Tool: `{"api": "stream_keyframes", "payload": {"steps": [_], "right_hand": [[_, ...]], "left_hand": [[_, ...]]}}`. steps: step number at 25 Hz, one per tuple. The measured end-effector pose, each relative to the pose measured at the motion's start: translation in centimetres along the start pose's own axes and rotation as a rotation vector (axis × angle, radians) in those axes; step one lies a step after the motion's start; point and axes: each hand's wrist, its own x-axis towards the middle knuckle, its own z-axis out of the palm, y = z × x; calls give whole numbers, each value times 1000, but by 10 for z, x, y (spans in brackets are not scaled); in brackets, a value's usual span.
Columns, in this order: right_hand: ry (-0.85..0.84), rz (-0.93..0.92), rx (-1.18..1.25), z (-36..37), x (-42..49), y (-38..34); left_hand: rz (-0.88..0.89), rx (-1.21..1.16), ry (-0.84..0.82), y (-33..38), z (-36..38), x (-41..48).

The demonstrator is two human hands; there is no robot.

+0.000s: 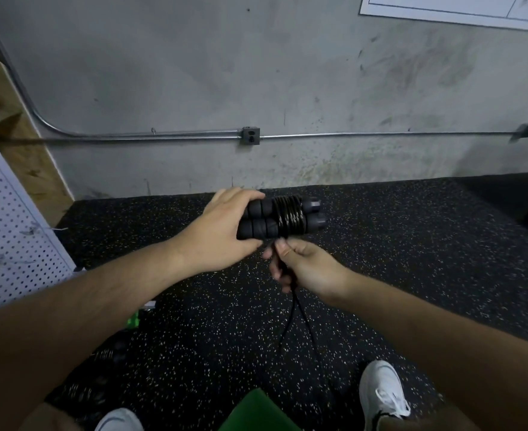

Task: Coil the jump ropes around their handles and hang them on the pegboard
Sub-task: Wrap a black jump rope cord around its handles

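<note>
The left hand [222, 225] is gripping the 2 black jump-rope handles [261, 219], its fingers curling round their left ends and holding them side by side above the speckled rubber floor [412, 244]. Rope coils [289, 216] are wrapping the handles' middle. Just below, the right hand [306, 265] is pinching the 2 loose rope strands [291, 318], which are hanging toward the floor. The white pegboard [7, 237] is standing at the left.

Two jump rope handles [261, 217]: black ribbed foam, side by side, horizontal, gripped at their left end by the left hand [222, 231]. Black rope [288, 216] wound in tight turns round both, right of middle. Doubled loose tail [292, 315] hangs from the right hand [303, 265]. White pegboard [11, 231] far left.
</note>
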Motion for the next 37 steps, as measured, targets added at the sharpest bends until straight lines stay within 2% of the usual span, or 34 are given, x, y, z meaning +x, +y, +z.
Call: {"api": "stream_keyframes", "payload": {"steps": [6, 8, 11, 13, 16, 19, 21, 22, 23, 25, 27, 30, 33, 35, 37], "right_hand": [[-52, 84, -361, 29, -22, -35], [23, -8, -675, 24, -29, -53], [133, -180, -1206, 4, -36, -73], [223, -270, -1332, -12, -33, -79], [242, -338, -1286, -39, -14, -74], [205, -233, -1106, -69, 10, -53], [168, -153, -730, -77, 17, -41], [147, -82, -478, -76, 17, -35], [109, 5, -338, -69, 14, -29], [23, 76, -408, -42, 4, -17], [-43, 52, -449, -5, -3, -9], [-48, 86, -354, 31, -6, -12], [-90, 216, -329, 45, -14, -25], [-138, 272, -439, 49, -24, -42], [-154, 276, -665, 47, -34, -60]], "left_hand": [[-95, 251, 14, -45, -1, 16], [-93, 327, -62, -53, 0, 16], [-35, 319, -176, -52, 7, 9], [45, 296, -281, -42, 16, 2], [136, 188, -393, -18, 26, -11], [150, 71, -369, 7, 21, -19], [48, -103, -328, 18, 11, -20], [1, -198, -292, 20, 6, -19], [-27, -264, -239, 21, 2, -17], [-53, -257, -118, 20, -2, -13], [-46, -86, -42, 11, -3, -6], [-10, 192, -37, -15, 1, 4], [-47, 319, -36, -36, 6, 13], [-63, 385, -57, -46, 10, 16], [-58, 456, -96, -54, 14, 15]]}}
